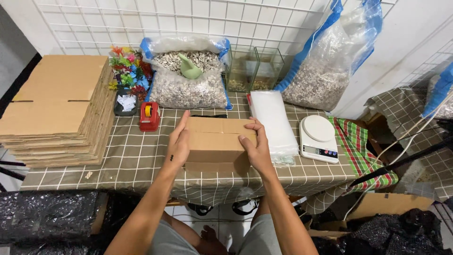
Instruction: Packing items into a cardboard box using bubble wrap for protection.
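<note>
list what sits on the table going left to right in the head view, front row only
stack of flat cardboard → red tape dispenser → left hand → small cardboard box → right hand → clear plastic bags → white kitchen scale

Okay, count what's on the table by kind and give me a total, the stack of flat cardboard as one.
Small cardboard box, held by left hand and right hand: 1
Flat cardboard stack: 1
Gravel bags: 2
Glass tanks: 2
Kitchen scale: 1
Red tape dispenser: 1
Clear bag stack: 1
Total: 9
</note>
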